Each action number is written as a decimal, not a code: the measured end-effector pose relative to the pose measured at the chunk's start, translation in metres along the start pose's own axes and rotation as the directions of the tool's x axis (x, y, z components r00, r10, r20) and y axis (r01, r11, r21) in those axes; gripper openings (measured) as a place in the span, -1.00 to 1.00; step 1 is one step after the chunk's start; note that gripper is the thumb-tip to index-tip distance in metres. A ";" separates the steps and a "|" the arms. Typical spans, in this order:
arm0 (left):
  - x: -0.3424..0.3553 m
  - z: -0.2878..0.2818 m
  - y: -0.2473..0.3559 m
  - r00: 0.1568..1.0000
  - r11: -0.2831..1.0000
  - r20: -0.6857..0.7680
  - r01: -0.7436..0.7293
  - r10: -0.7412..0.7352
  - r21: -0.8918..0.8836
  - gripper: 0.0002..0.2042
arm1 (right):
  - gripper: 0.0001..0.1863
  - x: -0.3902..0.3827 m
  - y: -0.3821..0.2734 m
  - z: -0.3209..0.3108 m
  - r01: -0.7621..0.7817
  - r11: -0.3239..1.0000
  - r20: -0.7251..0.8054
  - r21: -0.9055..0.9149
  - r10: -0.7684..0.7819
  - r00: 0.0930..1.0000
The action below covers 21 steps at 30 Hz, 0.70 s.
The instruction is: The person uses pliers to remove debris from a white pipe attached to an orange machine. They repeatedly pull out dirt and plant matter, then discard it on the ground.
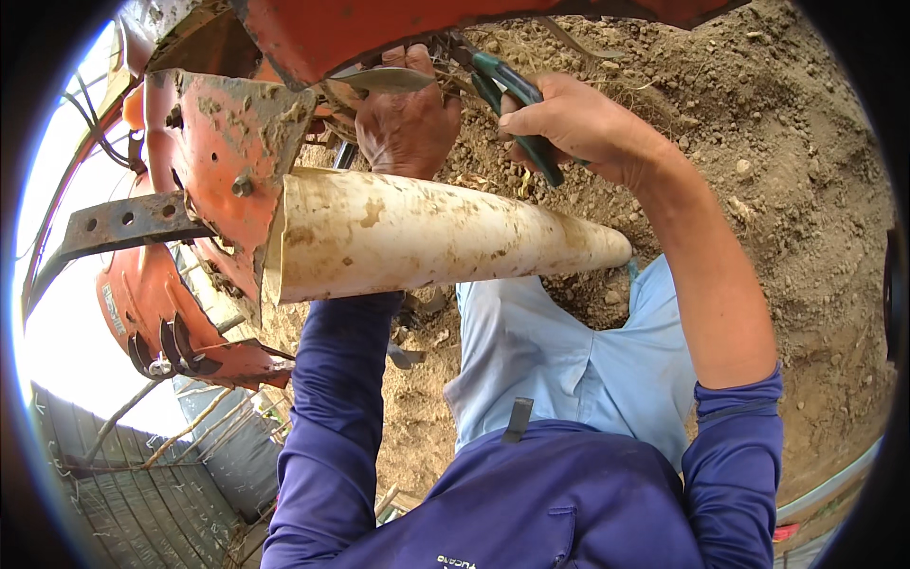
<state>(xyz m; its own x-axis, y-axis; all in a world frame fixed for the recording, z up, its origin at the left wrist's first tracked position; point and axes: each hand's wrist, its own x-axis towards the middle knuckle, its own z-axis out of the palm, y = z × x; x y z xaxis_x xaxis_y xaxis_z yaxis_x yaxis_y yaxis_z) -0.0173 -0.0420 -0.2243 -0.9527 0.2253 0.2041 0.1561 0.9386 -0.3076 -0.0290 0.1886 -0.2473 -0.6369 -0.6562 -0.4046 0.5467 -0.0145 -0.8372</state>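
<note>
My left hand (pixel 406 128) reaches beyond the dirty white pipe (pixel 441 232) beneath the red metal machine part (pixel 474 28); its fingers are curled, and what they hold is hidden among metal pieces. My right hand (pixel 569 133) grips green-handled pliers (pixel 498 74), whose jaws reach into those pieces beside my left hand. The pipe lies crosswise above my legs, its wide end against a mud-caked red plate (pixel 227 171). My left forearm passes under the pipe.
A dark steel bar with holes (pixel 133 218) projects leftward, with another red blade assembly (pixel 171 332) below it. Loose soil (pixel 777 180) covers the ground. Poles and grey sheeting (pixel 114 465) stand at lower left.
</note>
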 end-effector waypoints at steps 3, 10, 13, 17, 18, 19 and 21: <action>-0.002 -0.001 0.001 0.999 0.999 0.017 0.027 -0.027 -0.027 -0.25 | -0.79 -0.007 0.003 0.004 -0.016 1.000 0.043 0.014 0.015 0.999; 0.000 0.008 -0.003 0.999 0.993 0.012 0.038 -0.037 -0.113 -0.32 | -0.86 -0.015 -0.005 0.020 -0.013 0.823 -0.169 -0.567 -0.101 0.980; -0.001 0.009 -0.002 0.992 0.995 -0.127 -0.036 0.025 -0.089 -0.36 | -0.83 -0.008 -0.015 0.018 -0.028 0.886 -0.116 -0.462 -0.030 0.993; -0.001 0.003 -0.003 0.981 0.989 -0.190 -0.075 0.050 -0.130 -0.37 | -0.84 -0.035 -0.011 0.016 -0.146 0.887 -0.152 -0.438 0.087 0.985; 0.001 0.003 -0.004 0.979 0.985 -0.195 -0.088 0.058 -0.150 -0.37 | -0.87 -0.037 -0.009 0.019 -0.134 0.911 -0.117 -0.390 0.095 0.989; 0.001 0.003 -0.005 0.978 0.980 -0.200 -0.101 0.066 -0.170 -0.37 | -0.88 -0.041 -0.007 0.019 -0.111 0.904 -0.155 -0.412 0.051 0.987; 0.002 0.008 -0.005 0.983 0.983 -0.177 -0.074 0.044 -0.169 -0.41 | -0.90 -0.037 -0.003 0.022 -0.013 0.887 -0.130 -0.462 -0.053 0.990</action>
<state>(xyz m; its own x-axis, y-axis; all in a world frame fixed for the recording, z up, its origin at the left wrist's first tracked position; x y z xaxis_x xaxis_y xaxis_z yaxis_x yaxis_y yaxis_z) -0.0222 -0.0486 -0.2301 -0.8838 0.3086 0.3516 0.2679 0.9500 -0.1604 0.0047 0.1967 -0.2215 -0.7304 -0.5510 -0.4036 0.2421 0.3437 -0.9074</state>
